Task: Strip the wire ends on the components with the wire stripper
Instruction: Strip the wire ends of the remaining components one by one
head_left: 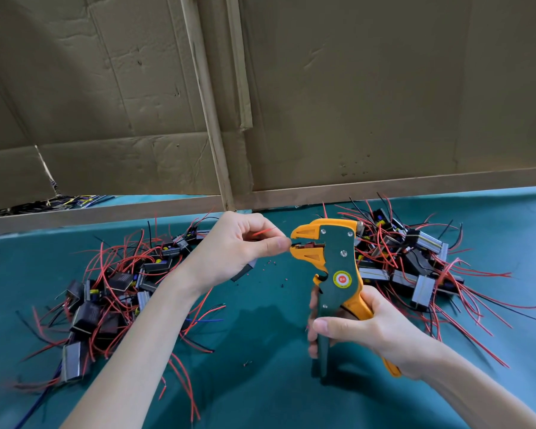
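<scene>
My right hand [362,331] grips the handles of an orange and green wire stripper [333,264], held upright with its jaws pointing left. My left hand [239,246] holds a small grey component [244,271] and pinches its black wire, whose end sits in the stripper's jaws. The component's red wire [264,231] sticks out above my fingers. The component is mostly hidden under my palm.
Piles of black and grey components with red and black wires lie on the green mat at left [112,292] and right [415,261]. Small insulation scraps [271,263] dot the mat between them. A cardboard wall [353,88] and wooden rail [384,188] stand behind.
</scene>
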Demonstrator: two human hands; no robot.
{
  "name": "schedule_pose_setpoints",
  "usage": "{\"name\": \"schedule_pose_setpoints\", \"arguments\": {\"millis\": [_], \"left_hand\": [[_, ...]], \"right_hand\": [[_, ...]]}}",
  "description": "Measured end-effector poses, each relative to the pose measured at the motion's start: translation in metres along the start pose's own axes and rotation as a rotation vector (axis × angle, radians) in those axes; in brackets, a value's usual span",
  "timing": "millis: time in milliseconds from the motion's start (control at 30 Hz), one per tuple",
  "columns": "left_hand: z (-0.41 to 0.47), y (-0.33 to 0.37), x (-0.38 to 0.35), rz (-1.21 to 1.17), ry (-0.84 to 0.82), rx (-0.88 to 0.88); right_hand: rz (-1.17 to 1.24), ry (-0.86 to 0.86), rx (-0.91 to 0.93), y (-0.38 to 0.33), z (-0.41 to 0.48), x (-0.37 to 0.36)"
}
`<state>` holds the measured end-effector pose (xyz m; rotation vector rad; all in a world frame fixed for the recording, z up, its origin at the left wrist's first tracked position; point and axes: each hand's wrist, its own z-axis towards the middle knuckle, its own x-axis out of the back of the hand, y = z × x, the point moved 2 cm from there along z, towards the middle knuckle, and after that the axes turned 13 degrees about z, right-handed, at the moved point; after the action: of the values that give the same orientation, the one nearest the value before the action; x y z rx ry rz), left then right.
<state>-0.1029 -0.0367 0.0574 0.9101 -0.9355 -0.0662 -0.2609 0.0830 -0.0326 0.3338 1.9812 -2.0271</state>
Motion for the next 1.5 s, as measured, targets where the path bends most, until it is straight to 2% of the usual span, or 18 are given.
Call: {"name": "schedule_pose_setpoints", "arguments": {"millis": [267, 567, 700, 767, 833, 967, 1033, 1500], "left_hand": [[0.001, -0.004, 0.002, 0.019, -0.016, -0.023], [0.003, -0.006, -0.009, -0.081, -0.003, -0.038], [0.005, -0.009, -0.011, -0.103, 0.006, -0.014], [0.006, -0.014, -0.014, -0.089, 0.008, 0.026], [0.007, -0.018, -0.018, -0.097, 0.000, 0.054], [0.009, -0.024, -0.017, -0.112, 0.046, 0.075], [0.010, -0.026, -0.017, -0.138, 0.063, 0.078], [0.014, -0.039, -0.023, -0.056, 0.216, 0.215]], "right_hand": [[-0.064, 0.022, 0.017, 0.002, -0.001, -0.003], [0.019, 0.111, -0.004, 0.005, -0.003, -0.011], [-0.029, 0.318, 0.032, 0.016, -0.001, -0.012], [-0.052, 0.361, 0.022, 0.018, 0.000, -0.007], [-0.016, 0.331, 0.003, 0.015, 0.002, -0.005], [0.256, 0.126, -0.031, 0.010, 0.007, -0.008], [0.303, 0.105, -0.007, 0.010, 0.008, -0.005], [0.380, 0.341, 0.122, 0.002, 0.012, 0.013]]}}
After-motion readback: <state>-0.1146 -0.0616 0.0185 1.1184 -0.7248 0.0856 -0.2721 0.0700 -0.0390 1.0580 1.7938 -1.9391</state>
